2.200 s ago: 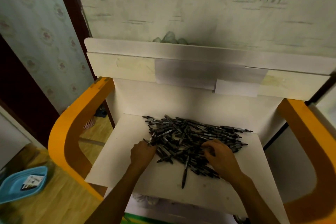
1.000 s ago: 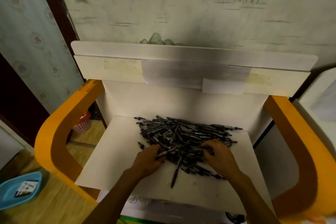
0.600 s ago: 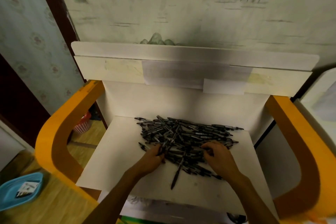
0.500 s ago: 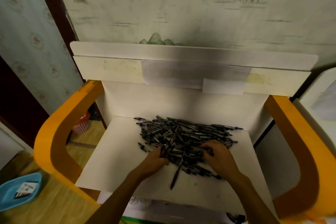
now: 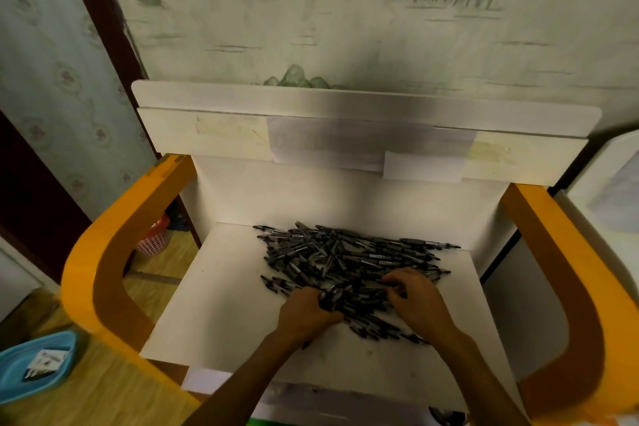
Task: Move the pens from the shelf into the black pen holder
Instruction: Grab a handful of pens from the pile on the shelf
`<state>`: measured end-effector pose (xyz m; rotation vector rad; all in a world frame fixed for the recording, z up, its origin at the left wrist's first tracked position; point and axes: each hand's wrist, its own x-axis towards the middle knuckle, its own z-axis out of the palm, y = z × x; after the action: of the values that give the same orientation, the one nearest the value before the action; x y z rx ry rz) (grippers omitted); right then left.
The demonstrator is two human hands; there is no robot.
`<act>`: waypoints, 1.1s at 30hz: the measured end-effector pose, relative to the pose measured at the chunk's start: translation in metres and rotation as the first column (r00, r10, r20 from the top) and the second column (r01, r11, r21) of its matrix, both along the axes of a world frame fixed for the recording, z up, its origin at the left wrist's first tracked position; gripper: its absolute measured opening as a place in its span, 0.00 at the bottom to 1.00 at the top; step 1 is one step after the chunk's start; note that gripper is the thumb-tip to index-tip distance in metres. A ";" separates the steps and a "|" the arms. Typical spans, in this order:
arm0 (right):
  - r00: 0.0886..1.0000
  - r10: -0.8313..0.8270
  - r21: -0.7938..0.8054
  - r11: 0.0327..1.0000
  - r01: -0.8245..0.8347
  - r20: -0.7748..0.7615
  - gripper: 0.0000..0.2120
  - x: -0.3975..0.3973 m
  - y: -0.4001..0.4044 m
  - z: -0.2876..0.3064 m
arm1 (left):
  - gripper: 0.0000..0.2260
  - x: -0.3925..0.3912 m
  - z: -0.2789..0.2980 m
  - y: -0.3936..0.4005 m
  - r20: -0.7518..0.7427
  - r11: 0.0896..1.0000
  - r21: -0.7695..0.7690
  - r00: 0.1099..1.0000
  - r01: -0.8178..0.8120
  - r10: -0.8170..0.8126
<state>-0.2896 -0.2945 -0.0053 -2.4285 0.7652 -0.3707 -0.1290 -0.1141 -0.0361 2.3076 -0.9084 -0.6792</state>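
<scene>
Your left hand sits at the near left edge of the pens, fingers curled round a small bunch of them — a few dark barrels poke out past your knuckles. Your right hand lies on the near right part of the heap, fingers bent down into the pens; the light is dim, so I cannot tell whether they have hold of any or only press on them. The pens lie in one loose pile on the white shelf, toward its back and middle, crossing each other at all angles. Orange side panels curve round the shelf on both sides. Down on the wooden floor at the left stands a blue tray with some small cards in it, and a pink basket shows further back through the frame.
</scene>
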 end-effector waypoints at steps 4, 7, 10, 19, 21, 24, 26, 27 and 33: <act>1.000 -0.014 -0.005 1.000 0.014 0.001 0.12 -0.001 0.000 0.002 | 0.09 0.002 0.004 0.003 -0.005 0.994 -0.101 0.999 -0.047 0.047; 1.000 -0.017 -0.012 1.000 0.017 -0.002 0.11 0.000 0.001 0.002 | 0.03 0.005 0.010 0.010 -0.114 0.972 -0.196 0.987 -0.130 0.109; 1.000 -0.008 -0.011 1.000 0.008 -0.003 0.11 0.002 0.001 0.001 | 0.07 0.013 0.006 0.023 -0.119 0.907 -0.259 0.943 -0.331 0.310; 1.000 0.011 -0.009 1.000 -0.011 -0.004 0.11 0.011 0.005 0.001 | 0.21 0.045 0.003 0.050 -0.039 0.832 0.004 0.832 -0.554 0.554; 1.000 0.013 -0.003 1.000 -0.013 -0.010 0.11 0.013 0.006 0.001 | 0.23 0.048 0.005 0.047 -0.028 0.831 0.007 0.830 -0.557 0.557; 0.999 0.036 -0.008 0.999 -0.036 -0.019 0.11 0.017 0.010 0.001 | 0.22 0.051 0.012 0.045 -0.025 0.829 0.007 0.829 -0.559 0.559; 0.999 0.050 -0.003 0.999 -0.051 -0.011 0.10 0.019 0.013 0.001 | 0.19 0.054 0.012 0.044 -0.050 0.826 0.018 0.825 -0.563 0.563; 0.999 0.053 0.002 0.999 -0.053 -0.002 0.10 0.020 0.015 0.001 | 0.18 0.055 0.012 0.045 -0.071 0.824 0.032 0.821 -0.566 0.567; 0.999 0.043 0.012 0.999 -0.043 0.023 0.11 0.027 0.020 0.010 | 0.17 0.050 0.014 0.049 -0.059 0.795 0.029 0.793 -0.605 0.606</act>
<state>-0.2623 -0.2749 0.0048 -2.4209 0.7023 -0.3745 -0.0790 -0.0652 -0.0218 2.3692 -0.0914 -0.4645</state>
